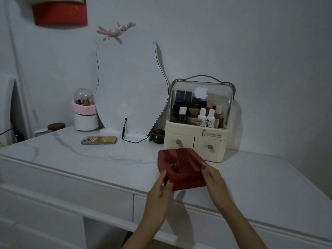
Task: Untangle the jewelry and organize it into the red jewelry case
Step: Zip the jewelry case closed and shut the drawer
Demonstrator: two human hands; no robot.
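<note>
- Left hand [160, 187]: fingers curled against the near-left corner of the red jewelry case [181, 168], thumb tip on the front wall, the rest going round the left side. It grips the case.
- Right hand [212, 177]: thumb lies on the top rim at the case's 4 o'clock corner, remaining fingers wrapped down the right wall out of sight. Also a grip.
- Judgement: a two-sided hold like this suits sliding or turning the case toward the body, so the compartments face the person before any sorting starts.
- The case sits on the white marble-look tabletop [89, 155], near the front edge, at roughly 5 o'clock of the scene's middle. Lid off or folded away; cannot tell which.
- Inside the case: long slots on the right half, a deeper well on the left. A small dark heap with a pale glint lies in the well, probably the tangled jewelry [174, 165]; too dim to tell pieces apart.
- Judgement: untangling not yet begun; nothing is laid out in the slots.
- At 1 o'clock of the case, just behind it, a cream cosmetics organizer [197, 141] with clear domed lid, holding bottles and tubes; two drawers below, both closed.
- At 11 o'clock, a wavy mirror [129, 83] leans on the wall, cable trailing from its base.
- At 10 o'clock, a phone [98, 140] lies flat; further back, a white pot with a clear dome [84, 112] and pink band.
</note>
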